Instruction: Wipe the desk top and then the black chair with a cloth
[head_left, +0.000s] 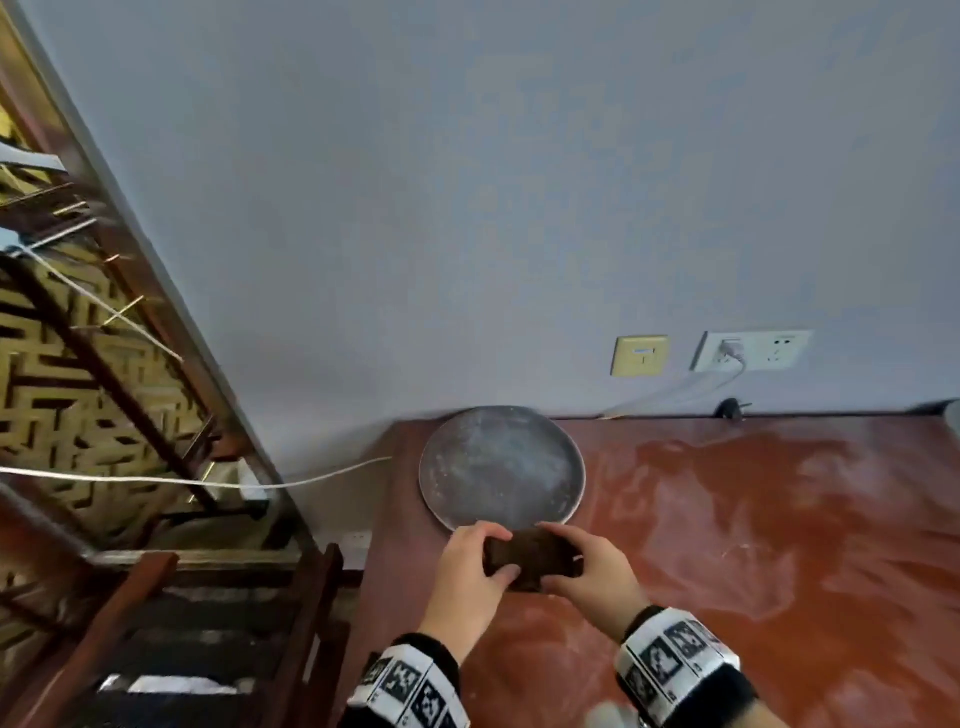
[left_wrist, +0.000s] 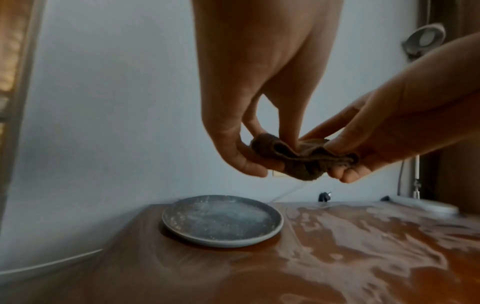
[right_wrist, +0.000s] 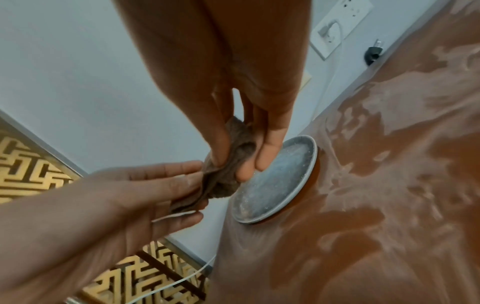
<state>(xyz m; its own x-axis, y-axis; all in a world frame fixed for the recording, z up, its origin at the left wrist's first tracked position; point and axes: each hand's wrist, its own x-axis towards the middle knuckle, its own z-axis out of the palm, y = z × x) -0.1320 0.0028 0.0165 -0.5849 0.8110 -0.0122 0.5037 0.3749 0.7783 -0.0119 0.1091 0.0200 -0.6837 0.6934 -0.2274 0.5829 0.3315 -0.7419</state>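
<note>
A small crumpled brown cloth (head_left: 530, 561) hangs in the air just above the near left part of the red-brown desk top (head_left: 753, 519), which is streaked with pale dusty smears. My left hand (head_left: 493, 553) pinches the cloth's left end between thumb and fingers. My right hand (head_left: 563, 551) pinches its right end. The left wrist view shows the cloth (left_wrist: 303, 160) bunched between both hands over the desk (left_wrist: 363, 246). In the right wrist view my right hand (right_wrist: 233, 162) pinches the cloth (right_wrist: 223, 185). A dark-seated chair (head_left: 182, 649) with a wooden frame stands left of the desk.
A dusty grey plate (head_left: 501, 467) lies at the desk's far left corner, just beyond the hands. Wall sockets (head_left: 753, 351), a yellow switch (head_left: 639, 356) and a black plug (head_left: 731, 408) are behind the desk. A white cord (head_left: 156, 480) crosses a patterned screen (head_left: 62, 389) on the left.
</note>
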